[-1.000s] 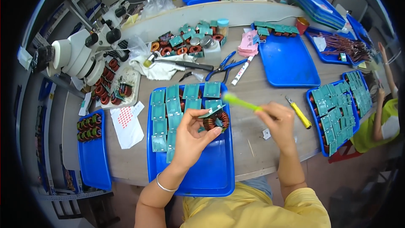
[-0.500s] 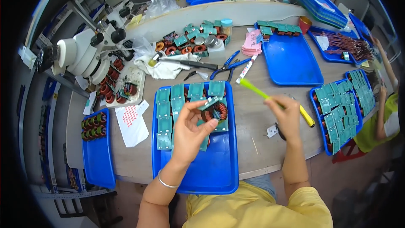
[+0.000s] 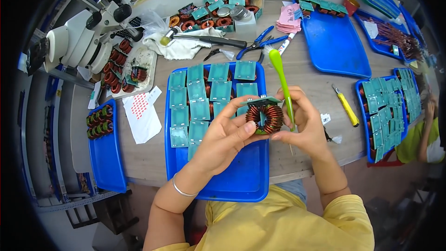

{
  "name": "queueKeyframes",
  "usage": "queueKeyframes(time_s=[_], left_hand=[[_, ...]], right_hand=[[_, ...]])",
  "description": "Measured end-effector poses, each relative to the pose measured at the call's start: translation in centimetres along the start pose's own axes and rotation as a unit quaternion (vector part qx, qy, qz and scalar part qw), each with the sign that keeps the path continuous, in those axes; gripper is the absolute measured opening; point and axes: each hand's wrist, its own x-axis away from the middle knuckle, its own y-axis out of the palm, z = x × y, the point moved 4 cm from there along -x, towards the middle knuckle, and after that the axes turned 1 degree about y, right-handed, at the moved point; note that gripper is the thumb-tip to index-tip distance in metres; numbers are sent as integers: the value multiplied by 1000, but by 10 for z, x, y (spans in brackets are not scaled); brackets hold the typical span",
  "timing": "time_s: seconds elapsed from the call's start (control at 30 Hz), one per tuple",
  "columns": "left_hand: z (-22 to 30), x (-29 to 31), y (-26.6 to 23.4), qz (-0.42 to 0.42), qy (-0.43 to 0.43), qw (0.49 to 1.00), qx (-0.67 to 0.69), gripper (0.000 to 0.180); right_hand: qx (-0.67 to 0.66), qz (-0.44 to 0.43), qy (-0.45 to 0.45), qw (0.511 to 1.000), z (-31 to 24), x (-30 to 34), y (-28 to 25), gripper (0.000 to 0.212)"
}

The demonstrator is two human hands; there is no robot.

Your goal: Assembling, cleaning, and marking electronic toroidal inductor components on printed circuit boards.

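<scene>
A copper-wound ring coil (image 3: 263,117) is attached to the underside of a small green circuit board (image 3: 265,101). Thumb and fingers of my left hand (image 3: 227,132) close round its left side. My right hand (image 3: 304,121) grips a bright green plastic stick (image 3: 282,81), thicker and rounded at the upper end. Its fingertips also reach the coil's right side, though whether they press on it I cannot tell. Below lies a blue tray (image 3: 232,176) with rows of similar coil boards (image 3: 197,90), green faces up.
Beyond the tray are pliers (image 3: 260,44), a hammer (image 3: 209,40) on a white cloth and a marker (image 3: 284,42). A yellow utility knife (image 3: 346,107) lies at right, near another loaded tray (image 3: 380,158). At left stand a microscope (image 3: 79,42) and a narrow blue tray (image 3: 109,162).
My right hand has come left to the coil, and the green stick has swung more upright. The left hand has turned the coil so its ring faces me, board uppermost. The view has shifted slightly.
</scene>
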Motion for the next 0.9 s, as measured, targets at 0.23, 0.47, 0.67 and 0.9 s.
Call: queueKeyframes(time_s=[0.23, 0.47, 0.67, 0.9], left_hand=[[0, 0, 3, -17, -18, 999, -45, 46], [1, 2, 1, -8, 31, 990, -137, 52], [3, 3, 5, -40, 119, 976, -178, 66], [3, 6, 3, -45, 118, 961, -247, 71]], right_hand=[[25, 13, -56, 998, -7, 5, -2, 66], [130, 55, -128, 982, -14, 12, -3, 63], [149, 53, -156, 975, -13, 14, -1, 64], [127, 41, -171, 976, -14, 16, 1, 65]])
